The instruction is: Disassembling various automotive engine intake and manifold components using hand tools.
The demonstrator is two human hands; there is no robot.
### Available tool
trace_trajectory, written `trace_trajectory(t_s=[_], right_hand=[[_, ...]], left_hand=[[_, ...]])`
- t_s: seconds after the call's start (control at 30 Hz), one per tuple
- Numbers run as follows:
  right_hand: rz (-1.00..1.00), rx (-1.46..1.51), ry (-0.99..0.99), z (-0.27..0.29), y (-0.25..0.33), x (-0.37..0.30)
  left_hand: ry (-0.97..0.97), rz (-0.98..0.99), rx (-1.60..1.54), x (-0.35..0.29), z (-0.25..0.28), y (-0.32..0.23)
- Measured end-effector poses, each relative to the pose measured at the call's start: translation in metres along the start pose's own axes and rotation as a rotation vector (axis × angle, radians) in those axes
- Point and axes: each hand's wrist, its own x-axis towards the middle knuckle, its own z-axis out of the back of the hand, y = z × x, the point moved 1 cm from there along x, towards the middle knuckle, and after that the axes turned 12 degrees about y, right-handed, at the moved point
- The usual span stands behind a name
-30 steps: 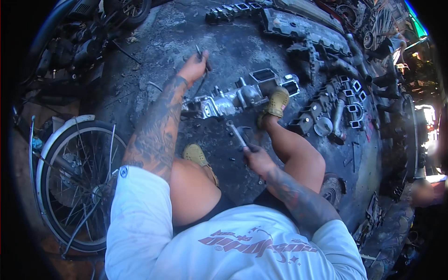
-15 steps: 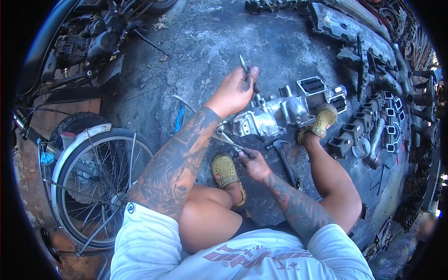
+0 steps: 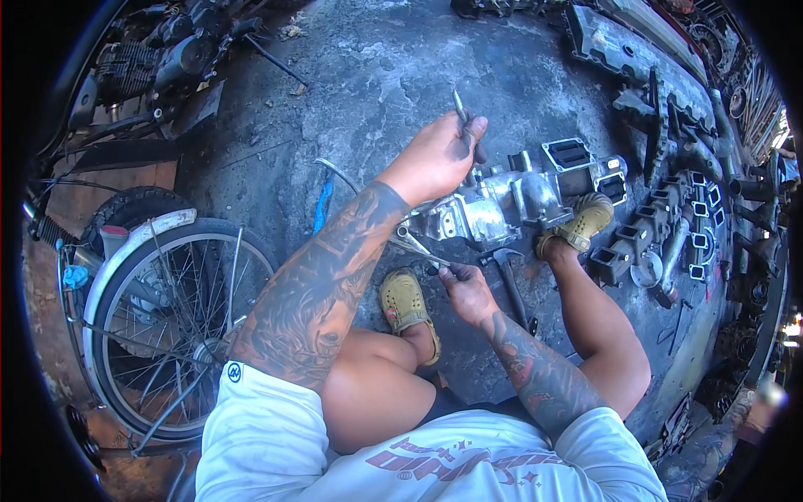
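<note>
My left hand [image 3: 437,157] is closed around a slim metal rod-like tool [image 3: 459,104], whose tapered tip sticks up beyond the thumb. The grip hides most of it. Below and right of this hand lies a silver engine casting [image 3: 493,209] on the floor between my feet. My right hand [image 3: 470,296] pinches the near end of a wrench [image 3: 424,250], which points up and left. Its ring-shaped end is at the casting's left end; whether it sits on a fastener cannot be made out.
A hammer [image 3: 512,286] lies right of my right hand. Left of the casting are a curved metal rod [image 3: 338,173] and a blue strip [image 3: 323,207]. A bicycle wheel [image 3: 180,335] stands at left. More engine parts [image 3: 640,234] lie along the right.
My left hand has moved slightly right with the rod-like tool. My right hand has shifted a little right and down, still on the wrench. The view has moved slightly.
</note>
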Motion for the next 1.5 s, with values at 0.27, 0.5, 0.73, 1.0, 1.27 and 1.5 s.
trace_trajectory(t_s=[0.27,0.5,0.73,1.0,1.27,1.5], right_hand=[[0.009,0.183,-0.008,-0.004,0.012,0.006],[-0.013,-0.092,-0.041,0.027,0.040,0.011],[-0.027,-0.304,0.012,0.049,0.043,0.021],[-0.151,-0.282,0.037,0.056,0.036,0.035],[0.017,-0.156,0.015,0.053,0.036,0.022],[0.117,0.046,0.304,0.077,0.000,0.036]], left_hand=[[-0.001,-0.019,-0.023,0.014,0.004,0.007],[-0.084,0.023,-0.144,0.017,0.017,0.013],[0.163,-0.068,0.844,-0.038,0.029,0.029],[0.208,0.161,1.128,-0.040,0.010,0.041],[0.412,0.576,1.160,-0.035,0.001,0.050],[0.305,0.576,1.103,-0.030,-0.003,0.049]])
